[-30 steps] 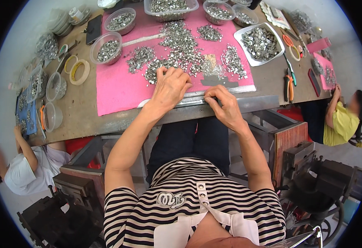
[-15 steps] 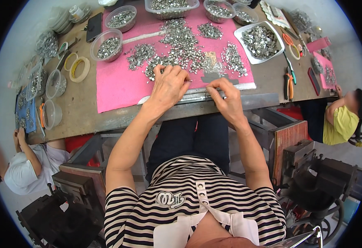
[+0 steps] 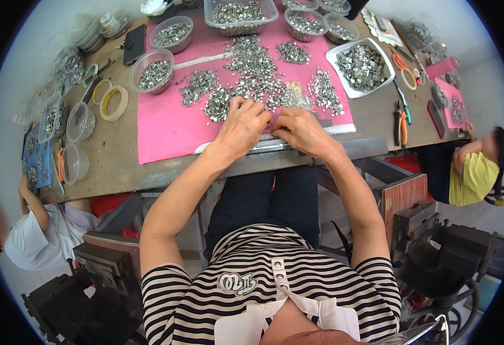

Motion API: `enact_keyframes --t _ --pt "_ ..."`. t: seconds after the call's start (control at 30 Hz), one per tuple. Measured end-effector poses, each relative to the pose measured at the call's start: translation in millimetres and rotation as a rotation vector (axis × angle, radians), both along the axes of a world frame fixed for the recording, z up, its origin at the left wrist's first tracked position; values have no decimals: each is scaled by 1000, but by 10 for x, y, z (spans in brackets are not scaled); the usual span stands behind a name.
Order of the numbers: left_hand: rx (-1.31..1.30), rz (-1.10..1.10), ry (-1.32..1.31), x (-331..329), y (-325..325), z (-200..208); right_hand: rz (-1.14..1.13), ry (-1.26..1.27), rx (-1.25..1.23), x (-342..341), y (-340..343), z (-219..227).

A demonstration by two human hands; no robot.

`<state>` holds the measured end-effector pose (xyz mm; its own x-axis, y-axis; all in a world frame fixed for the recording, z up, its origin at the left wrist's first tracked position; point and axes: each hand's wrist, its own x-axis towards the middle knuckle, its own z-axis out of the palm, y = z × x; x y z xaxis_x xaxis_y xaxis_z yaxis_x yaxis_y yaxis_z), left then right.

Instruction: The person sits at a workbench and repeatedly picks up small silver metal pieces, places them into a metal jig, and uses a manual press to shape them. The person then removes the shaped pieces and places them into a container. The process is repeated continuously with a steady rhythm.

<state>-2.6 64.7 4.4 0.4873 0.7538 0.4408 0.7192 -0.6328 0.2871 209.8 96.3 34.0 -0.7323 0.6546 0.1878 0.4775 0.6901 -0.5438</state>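
My left hand (image 3: 244, 127) and my right hand (image 3: 304, 133) meet over the front of a pink mat (image 3: 160, 135). Both have curled fingers, with thumbs and fingertips pinched close together; whatever they hold is too small or hidden to make out. Just beyond the fingers lies a loose heap of small shiny metal pieces (image 3: 253, 60), with smaller piles (image 3: 324, 92) around it. Below my hands a narrow pale metal strip (image 3: 266, 146) runs along the table's front edge. A small gold-coloured patch (image 3: 293, 87) lies beyond my right hand.
Clear plastic bowls of metal pieces (image 3: 155, 75) line the mat's far side, beside a white square dish (image 3: 352, 94). Tape rolls (image 3: 114, 103) lie left; orange-handled pliers (image 3: 400, 127) and scissors (image 3: 404, 69) lie right. Other people sit at both sides, one in a yellow top (image 3: 473, 178).
My right hand has moved left and slightly up, closing the gap to my left hand. My left hand has shifted slightly right, its fingertips now beside the right hand's.
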Motion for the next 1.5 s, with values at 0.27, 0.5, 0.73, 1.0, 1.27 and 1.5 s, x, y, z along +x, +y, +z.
enact_keyframes --t 0.27,0.5,0.73,1.0,1.27,1.5 --pt "-8 -143 21 -25 135 10 94 -14 -41 -17 99 9" --pt "-85 -130 -111 -60 138 -24 134 46 -132 68 176 -45" --pt "-57 -159 28 -44 178 28 121 -52 -120 -24 175 4" --pt "-41 -153 11 -39 193 -19 139 -42 -30 5 174 -31" --pt "-118 -40 -78 -116 634 192 165 -68 -24 7 180 -2" --pt "-1 196 -32 -260 1469 129 165 -53 15 -22 156 63"
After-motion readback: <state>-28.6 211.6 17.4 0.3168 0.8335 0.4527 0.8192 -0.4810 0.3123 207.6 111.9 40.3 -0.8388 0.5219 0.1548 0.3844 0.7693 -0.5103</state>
